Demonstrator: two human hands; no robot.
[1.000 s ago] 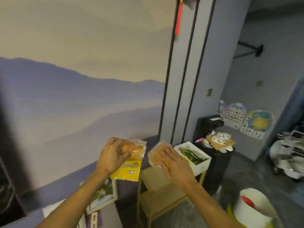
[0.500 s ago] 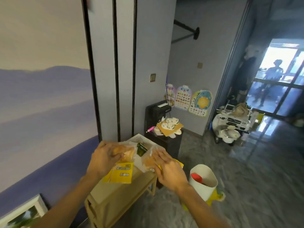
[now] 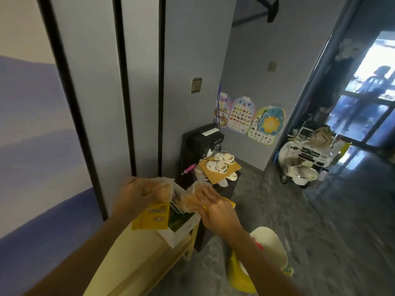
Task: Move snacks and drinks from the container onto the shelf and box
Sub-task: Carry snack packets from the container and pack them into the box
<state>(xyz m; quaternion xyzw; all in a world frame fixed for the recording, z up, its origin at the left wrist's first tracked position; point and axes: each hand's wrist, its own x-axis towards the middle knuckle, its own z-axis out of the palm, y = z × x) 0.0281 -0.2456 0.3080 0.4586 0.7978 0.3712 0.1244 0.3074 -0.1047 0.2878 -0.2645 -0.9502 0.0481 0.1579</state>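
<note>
- A person's left hand (image 3: 136,197) is gripping a yellow snack packet (image 3: 155,218). Its fingers are curling round the clear upper half, where a golden bun is showing, and the printed yellow lower half is hanging down.
- The right hand (image 3: 215,212) is clamping a second snack packet (image 3: 191,200), with its fingers lying across the clear wrapper and the bun inside. A yellow corner of the wrapper is peeking out beside the knuckles.
- Both packets are hanging just above a white box (image 3: 181,230), close together with a narrow gap between them.
- The white box is sitting on the right end of a pale wooden shelf (image 3: 139,263), against the wall. Green packets (image 3: 176,220) are lying inside it.
- A white container (image 3: 273,246) is standing on the floor under the right forearm, which is hiding part of it. Something red is showing at its rim.
- A black cabinet (image 3: 198,144) is standing behind the box, carrying white shoes (image 3: 220,163) on a sheet of cardboard.
- Colourful posters (image 3: 241,116) are hanging on the far wall, and a white toy car (image 3: 307,154) is parked by the doorway.
</note>
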